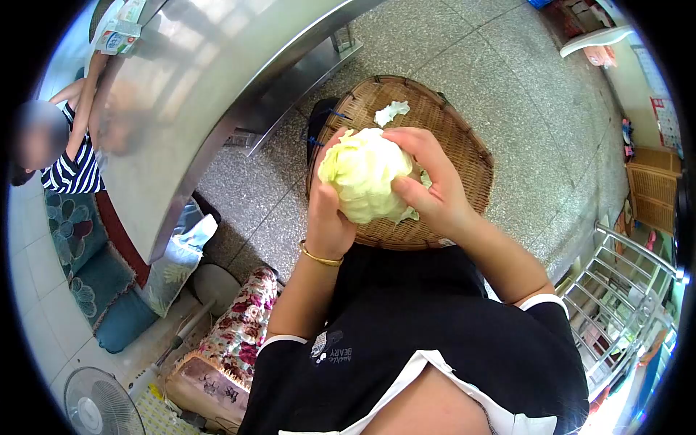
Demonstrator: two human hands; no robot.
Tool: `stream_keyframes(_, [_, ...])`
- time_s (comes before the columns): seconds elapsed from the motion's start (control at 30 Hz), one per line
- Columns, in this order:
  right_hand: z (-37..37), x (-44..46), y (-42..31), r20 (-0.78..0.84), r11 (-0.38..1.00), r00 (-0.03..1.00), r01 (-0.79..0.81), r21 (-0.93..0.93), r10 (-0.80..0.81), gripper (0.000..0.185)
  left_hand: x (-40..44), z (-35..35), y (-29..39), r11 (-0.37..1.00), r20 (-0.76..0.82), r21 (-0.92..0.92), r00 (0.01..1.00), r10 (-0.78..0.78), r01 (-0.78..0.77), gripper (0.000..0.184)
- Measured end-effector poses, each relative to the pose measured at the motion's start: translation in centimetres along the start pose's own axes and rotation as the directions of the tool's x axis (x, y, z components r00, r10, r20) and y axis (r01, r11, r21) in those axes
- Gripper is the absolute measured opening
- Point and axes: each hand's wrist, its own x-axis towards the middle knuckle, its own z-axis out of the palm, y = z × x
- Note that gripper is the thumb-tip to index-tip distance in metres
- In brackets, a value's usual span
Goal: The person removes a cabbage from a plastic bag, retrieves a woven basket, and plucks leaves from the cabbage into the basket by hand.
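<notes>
A pale green cabbage [368,174], round and leafy, is held up in front of me between both hands. My left hand [330,210] cups its left side, the thumb pressed on the near face. On the right side my right hand [435,177] grips it, fingers over the top and thumb on the front. Below lies a round woven bamboo tray [464,156]. One torn leaf piece [391,113] rests on the tray's far part, and more leaf bits show just under the cabbage's right side. The palms and the cabbage's underside are hidden.
A shiny metal-topped table [196,80] stands at the left, with a person in a striped shirt [76,163] beside it and a carton [118,38] on top. A fan [101,406] and a floral-covered seat [243,319] are at lower left. A metal rack [616,297] stands at right.
</notes>
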Motion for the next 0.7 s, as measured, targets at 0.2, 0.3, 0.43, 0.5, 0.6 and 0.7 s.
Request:
stream_keyframes(0.2, [-1.0, 0.1, 0.3, -0.114, 0.943, 0.985, 0.089, -0.320, -0.131, 0.025, -0.7, 1.0, 0.2, 0.984, 0.049, 0.160, 0.995, -0.084, 0.075, 0.103])
stream_keyframes(0.3, [-1.0, 0.5, -0.8, -0.083, 0.986, 0.983, 0.162, -0.050, -0.166, 0.024, -0.8, 0.9, -0.4, 0.990, -0.012, 0.054, 0.992, -0.129, 0.130, 0.101])
stream_keyframes(0.43, [-1.1, 0.1, -0.7, -0.065, 0.939, 0.956, 0.268, -0.214, -0.287, 0.019, -1.1, 0.8, -0.4, 0.994, -0.051, -0.007, 0.993, -0.107, 0.106, 0.096])
stream_keyframes(0.5, [-1.1, 0.0, -0.7, -0.111, 0.944, 0.956, 0.241, -0.225, -0.271, 0.013, -1.2, 0.6, -0.5, 0.990, -0.040, -0.003, 0.990, -0.138, 0.138, 0.096])
stream_keyframes(0.6, [-1.3, 0.2, -1.9, -0.224, 0.935, 0.938, -0.192, 0.300, 0.264, 0.012, -1.2, 0.9, -0.2, 0.982, -0.008, -0.073, 0.984, -0.176, 0.175, 0.094])
stream_keyframes(0.7, [-2.4, 1.8, -3.0, -0.117, 0.511, 0.841, -0.205, 0.835, 0.529, 0.015, -1.1, 0.2, -0.3, 0.972, 0.084, -0.136, 0.980, -0.181, 0.191, 0.093])
